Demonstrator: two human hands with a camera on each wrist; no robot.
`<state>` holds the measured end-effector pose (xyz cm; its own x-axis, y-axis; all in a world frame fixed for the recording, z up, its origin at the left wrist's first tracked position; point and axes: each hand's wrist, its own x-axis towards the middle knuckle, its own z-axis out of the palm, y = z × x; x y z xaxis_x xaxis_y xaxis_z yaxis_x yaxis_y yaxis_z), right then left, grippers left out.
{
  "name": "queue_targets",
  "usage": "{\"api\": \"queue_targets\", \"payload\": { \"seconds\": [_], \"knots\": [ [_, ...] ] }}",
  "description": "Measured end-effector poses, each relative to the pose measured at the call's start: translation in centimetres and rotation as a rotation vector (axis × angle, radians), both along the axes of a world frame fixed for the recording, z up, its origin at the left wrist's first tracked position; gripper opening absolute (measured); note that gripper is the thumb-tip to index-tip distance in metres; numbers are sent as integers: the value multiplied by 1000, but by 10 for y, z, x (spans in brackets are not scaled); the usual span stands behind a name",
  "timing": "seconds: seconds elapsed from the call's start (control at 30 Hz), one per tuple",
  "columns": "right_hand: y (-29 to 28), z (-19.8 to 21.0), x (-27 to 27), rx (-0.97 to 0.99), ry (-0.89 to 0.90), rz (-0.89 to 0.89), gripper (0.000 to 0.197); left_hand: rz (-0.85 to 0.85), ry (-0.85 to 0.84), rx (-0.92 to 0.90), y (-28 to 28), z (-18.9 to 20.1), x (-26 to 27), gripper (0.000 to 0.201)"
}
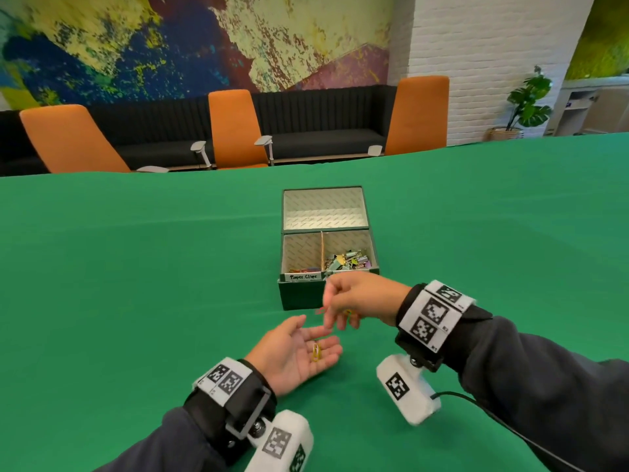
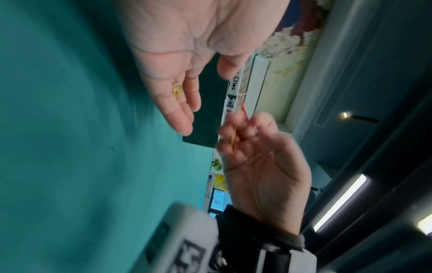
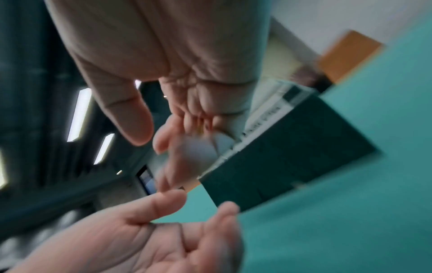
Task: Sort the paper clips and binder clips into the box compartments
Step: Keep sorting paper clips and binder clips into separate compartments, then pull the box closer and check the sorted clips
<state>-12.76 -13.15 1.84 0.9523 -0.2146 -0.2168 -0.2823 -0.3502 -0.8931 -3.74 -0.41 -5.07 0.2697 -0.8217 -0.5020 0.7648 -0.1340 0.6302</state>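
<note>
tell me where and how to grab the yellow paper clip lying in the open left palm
Pinch the yellow paper clip across its two long sides, coming down from above with the right hand. It lies flat near the finger bases of the upturned left hand, so only its top is reachable. The right hand already pinches other clips.

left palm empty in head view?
No, a yellow paper clip lies on the upturned open palm of the left hand, just in front of the box.

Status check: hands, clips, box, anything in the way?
Left hand open, palm up, yellow paper clip on it. Right hand pinching red and yellow clips, in front of the box. Nothing blocking the compartments.
</note>
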Motion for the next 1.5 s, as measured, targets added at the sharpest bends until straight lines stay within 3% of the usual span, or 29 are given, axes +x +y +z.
{"api": "queue_targets", "payload": {
  "seconds": [0.13, 0.23, 0.33, 0.5, 0.63, 0.73, 0.87, 0.93, 1.0, 1.1, 1.3, 1.5],
  "knots": [
    [16, 18, 18, -330, -25, 67, 3, 104, 134, -72, -9, 1, 1, 54],
    [13, 29, 19, -254, -88, -25, 6, 210, 110, -65, -10, 1, 8, 43],
    [-5, 36, 14, -234, -128, -93, 13, 175, 2, -46, -9, 10, 22, 31],
    [-39, 26, 8, -632, -130, -281, 4, 187, -442, -102, -28, 64, 54, 22],
    [-51, 4, 8, -836, 72, -254, 25, 153, -914, 3, -57, 93, 73, 22],
    [-57, -4, 6, -891, 143, -199, 29, -13, -1317, 144, -64, 94, 79, 29],
    [-66, -13, 4, -943, 164, -213, 19, 33, -1547, 253, -55, 73, 83, 47],
    [-69, -18, 4, -867, 146, -242, 16, 38, -1547, 362, -51, 60, 92, 72],
    [-73, -21, 4, -784, 146, -269, 13, -115, -1405, 495, -49, 53, 101, 84],
    [-75, -23, 5, -816, 135, -267, 15, -330, -1201, 479, -49, 47, 108, 67],
    [-72, -27, -2, -914, 135, -209, 24, -219, -1133, 299, -41, 38, 102, 70],
    [-59, -32, -21, -881, 114, -140, 41, -99, -1244, 247, -23, 20, 83, 72]
  ]
}}
